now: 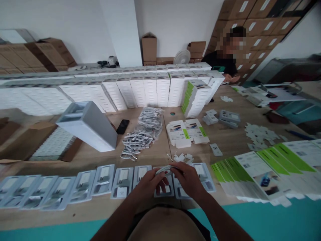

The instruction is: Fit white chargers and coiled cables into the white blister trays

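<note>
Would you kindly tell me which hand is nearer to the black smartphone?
Left: the left hand is below and right of the black smartphone in view; the right hand is farther right.

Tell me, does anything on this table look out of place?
Two things, perhaps. A black phone beside the cable pile looks like a personal item. On the table's right side, small white pieces lie loosely scattered, unlike the row of trays in front.
</note>
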